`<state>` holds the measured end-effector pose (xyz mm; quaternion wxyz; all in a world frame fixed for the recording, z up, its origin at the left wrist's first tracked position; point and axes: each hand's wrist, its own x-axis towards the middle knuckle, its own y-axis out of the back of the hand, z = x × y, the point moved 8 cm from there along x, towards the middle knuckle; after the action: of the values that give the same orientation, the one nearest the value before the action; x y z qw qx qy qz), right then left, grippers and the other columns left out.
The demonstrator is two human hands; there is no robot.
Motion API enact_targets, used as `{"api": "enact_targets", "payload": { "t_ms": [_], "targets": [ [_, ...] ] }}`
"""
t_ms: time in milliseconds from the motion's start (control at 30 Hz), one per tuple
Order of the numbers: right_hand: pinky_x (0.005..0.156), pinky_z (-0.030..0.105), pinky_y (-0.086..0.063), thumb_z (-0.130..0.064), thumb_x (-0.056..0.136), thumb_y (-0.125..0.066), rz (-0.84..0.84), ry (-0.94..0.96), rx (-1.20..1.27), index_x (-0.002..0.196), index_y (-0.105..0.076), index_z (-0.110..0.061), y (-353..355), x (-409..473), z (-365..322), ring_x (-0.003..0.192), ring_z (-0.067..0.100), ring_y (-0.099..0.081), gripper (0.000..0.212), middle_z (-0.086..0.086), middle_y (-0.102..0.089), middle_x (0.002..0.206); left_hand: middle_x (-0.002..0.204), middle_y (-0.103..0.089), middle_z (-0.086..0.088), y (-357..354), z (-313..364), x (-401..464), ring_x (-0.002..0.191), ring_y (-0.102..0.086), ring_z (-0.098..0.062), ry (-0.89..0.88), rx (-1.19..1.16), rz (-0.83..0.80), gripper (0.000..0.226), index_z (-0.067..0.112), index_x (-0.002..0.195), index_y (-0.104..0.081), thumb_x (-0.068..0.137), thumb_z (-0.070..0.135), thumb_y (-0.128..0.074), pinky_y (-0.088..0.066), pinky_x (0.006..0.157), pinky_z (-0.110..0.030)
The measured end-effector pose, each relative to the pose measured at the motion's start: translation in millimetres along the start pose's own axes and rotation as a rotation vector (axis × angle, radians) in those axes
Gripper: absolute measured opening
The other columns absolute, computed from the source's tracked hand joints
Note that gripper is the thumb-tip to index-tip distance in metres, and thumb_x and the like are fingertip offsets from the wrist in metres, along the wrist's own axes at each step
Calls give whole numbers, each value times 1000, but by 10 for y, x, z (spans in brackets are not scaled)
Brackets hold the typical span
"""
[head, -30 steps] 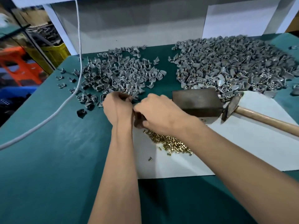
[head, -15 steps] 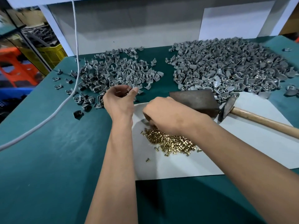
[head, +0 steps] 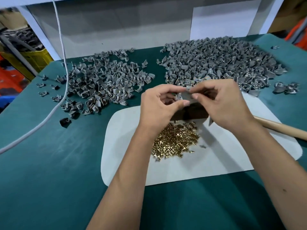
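In the head view, both hands are raised just above the middle of the dark green felt-covered worktop. The left hand and the right hand meet over a small grey moulded plastic part, which sits in the air between them, above the far edge of a white rounded sheet. The left grip is narrow: thumb and curled fingers pinch the part's lower left side. The right grip is narrow too, with thumb and forefinger closed on the part's upper edge. Whether anything smaller is held between the right fingertips cannot be told.

Directly under the hands lies a dark rusty metal block, partly hidden by them, resting on the white sheet. Just in front of the block, nearer the person, is a heap of small brass rivets, with a few strays beside it. A pale wooden handle runs out from behind the right wrist toward the right edge.

Farther back, a loose pile of grey parts spreads on the left, and a larger, denser pile of grey parts on the right, the two well apart. A white cable hangs down and trails across the left of the worktop. A yellow crate stands beyond the left corner.
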<state>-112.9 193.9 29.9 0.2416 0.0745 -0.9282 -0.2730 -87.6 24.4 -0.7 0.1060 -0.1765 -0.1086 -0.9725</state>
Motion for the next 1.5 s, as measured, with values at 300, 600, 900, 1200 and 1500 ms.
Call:
{"api": "enact_targets", "payload": {
  "t_ms": [300,600,900,1200,1500],
  "targets": [
    [76,10,-50,2,77,-80,28,60,42,94,-68,-15,-98,-60,-33,81,0,-71,27,-8,-74,84,97,-74,-1,-120,67,-45,86,-71,-19,-80,243,-36,53,8,118,-71,70,1,-91,-61,79,-37],
    [76,22,-56,2,75,-80,21,44,-25,88,-63,-22,-91,-78,-93,78,2,-71,32,-14,-72,75,89,-70,4,-147,153,-67,79,-64,-7,-181,308,-20,38,8,105,-73,72,1,-89,-56,72,-21],
    [69,32,-57,8,73,-74,-10,5,-118,89,-60,-24,-101,-61,-135,74,8,-67,38,-9,-68,75,88,-64,10,-192,212,-88,73,-56,-1,-284,449,12,48,11,106,-72,63,-2,-91,-52,70,-16],
    [60,28,-53,8,73,-73,8,22,-189,82,-54,-22,-141,-46,-145,69,12,-63,37,-5,-65,75,88,-68,8,-188,193,-105,75,-60,-4,-307,451,51,45,11,106,-73,66,-3,-88,-55,69,-22],
    [82,20,-56,2,80,-78,-67,105,-1,94,-74,-19,-103,-72,8,84,2,-72,25,-13,-75,87,89,-72,7,-110,88,-76,82,-69,-10,-128,269,9,49,14,105,-71,64,15,-97,-61,73,-30]
  ]
}}
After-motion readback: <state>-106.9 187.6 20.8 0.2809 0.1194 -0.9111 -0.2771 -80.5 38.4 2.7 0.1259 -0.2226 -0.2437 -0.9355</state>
